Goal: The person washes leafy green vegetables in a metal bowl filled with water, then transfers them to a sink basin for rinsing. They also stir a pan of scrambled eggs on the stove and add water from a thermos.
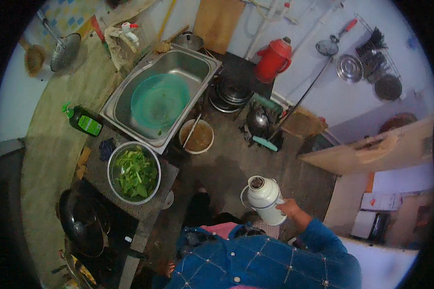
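My right hand [292,212] is closed on the side handle of a white thermos flask [267,202], which tilts a little, its corked mouth towards the sink. Low on the left, my left hand [171,267] shows only as a few fingertips beside the counter's dark underside, so its grip is hidden. A clear bowl of cut green leafy vegetables [137,175] stands on the counter corner. Behind it, a green plastic basin [160,101] with water sits in the stainless steel sink [199,101].
A black wok [81,224] rests on the stove at the left. Near the sink stand a dark pump bottle [85,121] and, on the floor, a bucket of murky water [199,137]. A red thermos [273,59], stacked pans [233,90] and a long-handled broom [266,143] lie further off.
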A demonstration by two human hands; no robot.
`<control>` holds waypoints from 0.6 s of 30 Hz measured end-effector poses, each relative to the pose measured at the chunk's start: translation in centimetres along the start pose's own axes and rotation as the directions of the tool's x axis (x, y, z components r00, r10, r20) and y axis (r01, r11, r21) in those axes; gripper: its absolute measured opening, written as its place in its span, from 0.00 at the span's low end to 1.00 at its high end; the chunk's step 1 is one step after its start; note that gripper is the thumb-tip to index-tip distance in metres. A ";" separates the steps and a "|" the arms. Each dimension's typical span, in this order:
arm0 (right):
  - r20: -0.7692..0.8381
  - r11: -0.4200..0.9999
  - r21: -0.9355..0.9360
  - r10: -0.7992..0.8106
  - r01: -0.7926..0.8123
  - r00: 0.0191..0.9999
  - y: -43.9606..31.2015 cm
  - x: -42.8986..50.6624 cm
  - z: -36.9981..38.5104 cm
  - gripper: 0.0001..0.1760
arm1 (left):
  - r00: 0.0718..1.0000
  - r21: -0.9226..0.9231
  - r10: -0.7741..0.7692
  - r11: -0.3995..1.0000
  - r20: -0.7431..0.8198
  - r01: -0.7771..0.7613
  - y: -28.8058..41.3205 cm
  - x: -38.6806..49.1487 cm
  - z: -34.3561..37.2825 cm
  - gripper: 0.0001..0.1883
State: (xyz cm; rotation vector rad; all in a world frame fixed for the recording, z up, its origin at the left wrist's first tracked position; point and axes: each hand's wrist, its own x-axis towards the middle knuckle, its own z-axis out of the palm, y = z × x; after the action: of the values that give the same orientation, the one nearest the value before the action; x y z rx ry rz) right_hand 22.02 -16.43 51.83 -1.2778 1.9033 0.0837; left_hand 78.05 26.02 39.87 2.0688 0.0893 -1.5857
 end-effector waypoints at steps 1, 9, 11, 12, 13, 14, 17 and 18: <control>0.027 0.999 -0.032 -0.002 0.003 1.000 -0.6 1.6 -1.2 0.22 | 1.000 0.019 0.004 1.000 0.000 -0.004 1.1 0.4 0.8 0.23; 0.083 0.796 0.596 0.065 -0.102 0.994 -17.2 5.2 -10.3 0.15 | 0.999 0.103 0.037 0.994 0.007 -0.038 10.1 2.0 7.2 0.22; 0.034 0.789 0.615 -0.042 0.012 0.999 -16.8 10.0 -11.3 0.15 | 0.999 0.118 0.049 0.992 0.009 -0.050 12.6 2.2 8.9 0.22; -0.022 0.825 0.562 -0.053 0.056 0.998 -19.3 11.0 -12.3 0.14 | 0.999 0.120 0.053 0.991 0.000 -0.052 13.8 2.1 10.0 0.21; -0.026 0.830 0.551 -0.078 0.080 0.997 -22.0 11.9 -13.5 0.14 | 0.998 0.112 0.056 0.992 -0.007 -0.055 15.0 2.0 11.1 0.21; -0.032 0.837 0.538 -0.103 0.104 0.994 -24.6 12.6 -15.0 0.13 | 0.998 0.102 0.060 0.993 -0.010 -0.058 16.4 2.1 13.0 0.21; -0.041 0.752 0.645 -0.143 0.135 0.989 -31.3 15.9 -18.7 0.14 | 0.998 0.058 0.062 0.996 -0.001 -0.062 21.2 2.5 19.4 0.21; -0.042 0.696 0.705 -0.155 0.139 0.987 -33.2 17.5 -19.8 0.14 | 0.998 0.040 0.070 0.997 -0.002 -0.070 23.2 2.7 21.7 0.20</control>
State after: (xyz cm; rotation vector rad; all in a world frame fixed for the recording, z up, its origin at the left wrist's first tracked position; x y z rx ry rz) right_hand 34.21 -54.62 65.61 -0.8650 1.5508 -0.6674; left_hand 68.18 -4.20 42.09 2.0816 -0.0135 -1.5542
